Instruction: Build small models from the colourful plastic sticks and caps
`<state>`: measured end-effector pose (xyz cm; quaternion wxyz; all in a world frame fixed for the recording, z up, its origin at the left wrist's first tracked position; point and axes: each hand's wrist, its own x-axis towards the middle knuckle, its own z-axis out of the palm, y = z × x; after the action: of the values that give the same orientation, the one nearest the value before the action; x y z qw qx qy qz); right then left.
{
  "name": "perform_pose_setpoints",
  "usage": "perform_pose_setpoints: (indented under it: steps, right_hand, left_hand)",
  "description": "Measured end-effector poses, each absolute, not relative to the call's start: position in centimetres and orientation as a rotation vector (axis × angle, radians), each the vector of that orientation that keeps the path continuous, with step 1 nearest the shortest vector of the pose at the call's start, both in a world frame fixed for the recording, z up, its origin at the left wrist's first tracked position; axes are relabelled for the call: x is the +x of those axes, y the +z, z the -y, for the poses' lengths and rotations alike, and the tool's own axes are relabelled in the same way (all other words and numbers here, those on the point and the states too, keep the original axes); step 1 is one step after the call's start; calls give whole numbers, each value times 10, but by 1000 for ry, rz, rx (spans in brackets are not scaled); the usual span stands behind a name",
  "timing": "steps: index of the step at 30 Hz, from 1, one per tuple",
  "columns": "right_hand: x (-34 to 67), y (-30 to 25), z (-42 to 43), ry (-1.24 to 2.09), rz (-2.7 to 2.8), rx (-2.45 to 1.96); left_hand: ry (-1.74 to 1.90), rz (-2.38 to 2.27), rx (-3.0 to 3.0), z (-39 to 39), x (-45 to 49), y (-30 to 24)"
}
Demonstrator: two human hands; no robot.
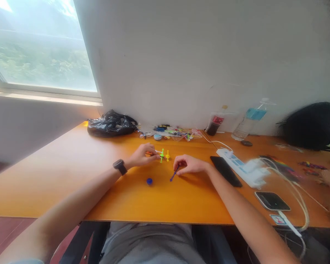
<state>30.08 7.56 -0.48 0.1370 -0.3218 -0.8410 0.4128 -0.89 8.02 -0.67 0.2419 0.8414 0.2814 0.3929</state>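
Observation:
My left hand (143,155), with a dark watch (120,167) on its wrist, is closed in a pinch at the table. Its fingertips meet beside a bright green plastic piece (162,156) with pointed ends; what lies between them is mostly hidden. Just to the right stands a similar yellow piece (167,156). A thin dark blue plastic stick (174,175) with an arrow-like tip slants down from the fingers of my right hand (189,165), which are closed on its upper end. Nearer to me lies a small round blue piece (149,181), touched by neither hand.
Along the wall are a black plastic bag (111,124), several small coloured parts (173,132), a cola bottle (215,124) and a clear bottle (247,123). Right of my right hand lie a black flat object (225,171), a white power strip (240,167) with cables and a phone (272,201).

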Motion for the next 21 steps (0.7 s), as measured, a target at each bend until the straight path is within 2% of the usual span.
perform_pose_setpoints:
  steps: [7,14,18,21]
  right_hand:
    - [298,-4,-75,1075,2540,-866]
    - [291,-5,-72,1079,2533,-864]
    - [285,-5,-67,1083,2521,-867]
    - [283,-4,-63,1154,2476,-870]
  left_hand:
    - [752,-501,2472,-83,-14,-9]
    - [854,-596,2538,-84,-12,-11]
    - [926,-682,2225,-81,-13,-4]
    - [676,-635,1937,-78,-18,7]
